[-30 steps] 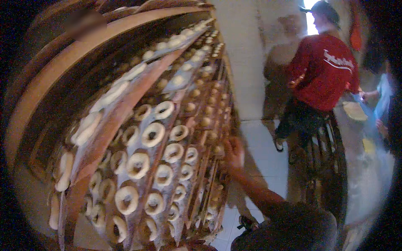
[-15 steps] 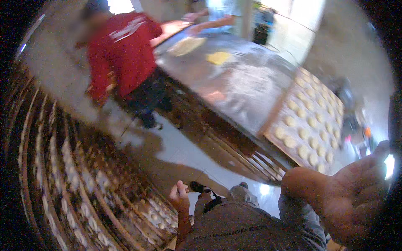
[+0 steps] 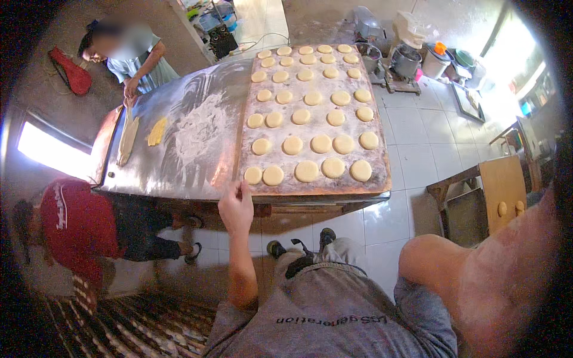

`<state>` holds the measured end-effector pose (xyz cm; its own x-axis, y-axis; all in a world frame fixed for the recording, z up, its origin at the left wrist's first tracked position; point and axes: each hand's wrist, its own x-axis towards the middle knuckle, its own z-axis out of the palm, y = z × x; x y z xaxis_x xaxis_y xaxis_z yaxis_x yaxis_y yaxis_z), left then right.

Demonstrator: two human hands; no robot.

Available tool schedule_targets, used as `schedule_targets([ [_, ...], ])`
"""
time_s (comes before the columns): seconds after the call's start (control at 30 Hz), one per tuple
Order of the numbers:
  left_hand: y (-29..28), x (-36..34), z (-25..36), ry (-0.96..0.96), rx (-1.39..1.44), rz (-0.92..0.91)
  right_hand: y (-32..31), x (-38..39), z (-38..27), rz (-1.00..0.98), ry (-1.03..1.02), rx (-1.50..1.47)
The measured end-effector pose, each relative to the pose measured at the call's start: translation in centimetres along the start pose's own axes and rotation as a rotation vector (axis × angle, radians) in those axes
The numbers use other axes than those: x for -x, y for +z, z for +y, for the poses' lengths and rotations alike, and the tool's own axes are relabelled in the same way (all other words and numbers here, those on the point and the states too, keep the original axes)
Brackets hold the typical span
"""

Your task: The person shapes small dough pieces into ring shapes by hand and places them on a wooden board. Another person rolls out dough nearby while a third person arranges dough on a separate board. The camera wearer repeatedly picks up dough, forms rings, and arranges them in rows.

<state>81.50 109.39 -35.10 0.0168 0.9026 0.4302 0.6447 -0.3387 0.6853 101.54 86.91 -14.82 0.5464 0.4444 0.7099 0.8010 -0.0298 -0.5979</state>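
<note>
A wide wooden board [image 3: 377, 160] dusted with flour carries rows of several round, pale dough discs [image 3: 307, 170]. It lies on the right part of a steel-topped table [image 3: 230, 101]. My left hand [image 3: 237, 201] is at the board's near left corner, fingers curled closed on its edge. My right hand [image 3: 501, 256] looms large along the right rim, smeared with flour; its fingers are hidden in the dark edge of the picture. On the steel lie a flour patch [image 3: 200, 128], a flat yellow piece [image 3: 157, 131] and a long pale dough strip [image 3: 128, 140].
A co-worker [image 3: 143, 68] in light blue handles the strip; another in red [image 3: 74, 227] bends at lower left, beside a slatted rack [image 3: 149, 325] of dough. Mixers [image 3: 406, 62] and buckets [image 3: 434, 62] stand behind. A wooden stand [image 3: 471, 176] is at the right.
My view has swung from the rack to the table. My left hand has risen to the board's corner, and the person in red now bends lower, at the lower left.
</note>
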Motion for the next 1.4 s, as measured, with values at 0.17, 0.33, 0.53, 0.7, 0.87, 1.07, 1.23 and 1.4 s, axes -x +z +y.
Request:
schedule_targets([
  [0.17, -32.9, 12.5, 3.4, -0.006, -0.216, -0.222, -21.5, 9.1, -24.8, 0.139, -0.137, -0.168],
  [0.33, -47.1, 23.0, -1.6, 0.12, -0.304, -0.304, -19.6, 18.8, -36.4, -0.329, -0.053, -0.411],
  [0.53, -64.6, 36.2, -4.8, 0.124, 0.167, -0.692, -16.9, 42.5, -43.9, -1.046, -0.193, 0.132],
  [0.7, -77.8, 38.2, -10.5, -0.026, 0.569, -0.694, -18.6, 47.9, -53.2, -1.414, 0.09, 0.318],
  [0.87, -86.0, 32.9, -23.4, -0.08, 0.132, -0.661, -13.4, 50.0, -62.7, -1.223, 0.111, 0.015],
  [1.07, -85.5, 30.5, -32.6, 0.213, -0.135, -0.344, 7.9, 54.0, -67.3, -1.202, -0.031, 0.035],
  [1.23, -87.2, 29.5, -30.4, -0.309, 0.151, -0.34, 12.1, 57.7, -68.3, -0.892, -0.236, 0.262],
  [1.4, -87.3, 28.6, -30.3, -0.28, 0.32, -0.477, 7.4, 57.1, -68.3, -1.221, 0.406, -0.27],
])
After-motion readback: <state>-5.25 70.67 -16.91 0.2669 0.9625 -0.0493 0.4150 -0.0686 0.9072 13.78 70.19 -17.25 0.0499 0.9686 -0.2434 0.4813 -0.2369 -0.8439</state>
